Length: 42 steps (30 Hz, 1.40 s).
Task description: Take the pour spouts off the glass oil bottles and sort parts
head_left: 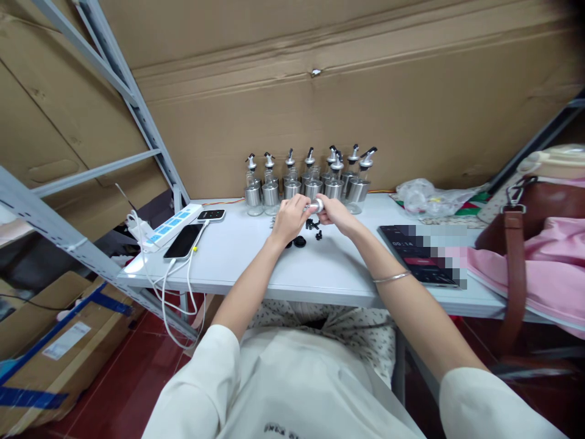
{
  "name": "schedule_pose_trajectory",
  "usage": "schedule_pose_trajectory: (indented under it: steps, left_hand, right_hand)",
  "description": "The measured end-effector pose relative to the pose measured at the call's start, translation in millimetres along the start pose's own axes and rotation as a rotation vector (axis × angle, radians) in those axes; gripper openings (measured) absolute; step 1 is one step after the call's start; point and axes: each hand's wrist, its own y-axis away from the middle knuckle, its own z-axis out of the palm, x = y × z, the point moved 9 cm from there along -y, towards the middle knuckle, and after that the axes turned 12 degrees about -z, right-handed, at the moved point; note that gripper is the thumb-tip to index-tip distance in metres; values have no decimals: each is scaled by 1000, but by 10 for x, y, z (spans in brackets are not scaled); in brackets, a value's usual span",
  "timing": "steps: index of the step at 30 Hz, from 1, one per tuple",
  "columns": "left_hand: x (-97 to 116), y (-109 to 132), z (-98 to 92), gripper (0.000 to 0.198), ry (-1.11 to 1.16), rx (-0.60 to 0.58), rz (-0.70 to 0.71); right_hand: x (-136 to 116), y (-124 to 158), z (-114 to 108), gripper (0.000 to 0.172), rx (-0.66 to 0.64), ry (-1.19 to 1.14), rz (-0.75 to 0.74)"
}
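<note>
My left hand (289,218) and my right hand (337,214) meet over the middle of the table, fingers closed around a small silver bottle spout (316,206). It looks like the silver spouts on the bottles behind, and my fingers hide part of it. Under and in front of my hands lie small black plastic pieces (312,225) and a round black cap (300,241). Just beyond stand several glass bottles with steel sleeves (292,190), many topped by a silver spout with a black flip lid (366,160).
On the left lie a black phone (183,241), a smaller device (211,215) and a white power strip (176,227) with looping cables. A tablet-like phone (411,250), a plastic bag (427,198) and a brown bag (514,244) are on the right. Cardboard (320,116) walls the back.
</note>
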Motion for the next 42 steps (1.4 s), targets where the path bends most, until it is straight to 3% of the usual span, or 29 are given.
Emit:
schedule_pose_trajectory:
  steps: [6,10,15,21,25,28,31,35,42]
  left_hand:
    - [50,-4,45,48,-156,-4,59]
    - [9,-59,-68,50,-191,27,62]
    - [-156,-171,-212,58,2,-10,-6]
    - [-327,-232,-171,63,340,-91,-220]
    - [-478,-223,-27,63,569,-157,-415]
    - [-593,-204,141,60,749,-242,-547]
    - [-696,-198,230,59,866,-280,-625]
    - [-818,-205,217,58,920,-245,-670]
    - [-933,-164,280,56,980,-224,-734]
  right_hand:
    - [81,1,-15,52,16,9,64]
    - [33,-11,-27,53,137,131,11]
    - [-43,-26,17,55,292,286,-105]
    - [-287,91,40,57,355,522,-316]
    - [-504,168,86,51,322,852,-462]
    - [-514,141,150,44,248,1019,-536]
    - [-484,105,229,39,187,1068,-641]
    - [-479,100,333,37,125,1079,-761]
    - [-501,136,378,32,80,1132,-864]
